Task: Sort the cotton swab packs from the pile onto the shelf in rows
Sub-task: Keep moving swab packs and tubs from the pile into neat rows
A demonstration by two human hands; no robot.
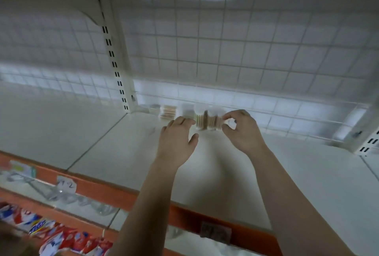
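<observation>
Both my arms reach deep into a white shelf (102, 128). A clear cotton swab pack (209, 121) with wooden sticks stands near the back wire grid. My right hand (242, 130) pinches its right side with curled fingers. My left hand (178, 136) touches its left side with straight, relaxed fingers. Another swab pack (168, 112) stands just to the left in the back row, with a clear pack (153, 108) beside it. The picture is blurred, so fine detail is lost.
A white wire grid (225, 50) backs the shelf. A slotted upright post (117, 61) stands at the left, another (367, 143) at the right. An orange front edge (98, 188) carries paper price tags. Red and white packets (61, 239) lie on the lower shelf.
</observation>
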